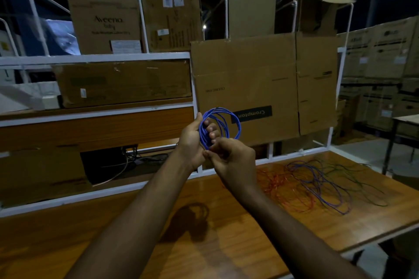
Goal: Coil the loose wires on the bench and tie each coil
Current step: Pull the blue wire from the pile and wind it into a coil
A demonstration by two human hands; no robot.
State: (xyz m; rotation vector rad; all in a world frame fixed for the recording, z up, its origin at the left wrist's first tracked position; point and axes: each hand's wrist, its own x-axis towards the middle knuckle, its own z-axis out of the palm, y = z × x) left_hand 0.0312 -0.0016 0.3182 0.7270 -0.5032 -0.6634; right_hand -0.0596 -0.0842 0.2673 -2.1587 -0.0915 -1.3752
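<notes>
— Head view: what do the two hands have?

— One blue wire coil [219, 125], held up above the bench [226, 233]. The left hand [194, 140] has its fingers curled through the loops, gripping one side of the coil, thumb up behind it. The right hand [231, 161] is just below, touching the left, its fingertips pinching the wire at the bottom of the coil.

— So neither hand is free?

— Neither; both are closed on that one coil.

— How many wires are left on the bench?

— Three loose tangles to the right, by colour: a red wire [285, 188] nearest the hands, a purple-blue wire [322, 188] overlapping it, and a dark green wire [353, 179] farthest right. How many separate strands are in each, I cannot tell — they cross too much.

— And behind?

— A white metal rack [113, 58] with cardboard boxes: one marked Aveeno [106, 27], a taller one [171, 13] beside it, one long flat box [123, 82] on the shelf below, and a big flattened Crompton carton [260, 88] leaning against the frame. More cartons [381, 63] are stacked far right; I cannot count them.
</notes>
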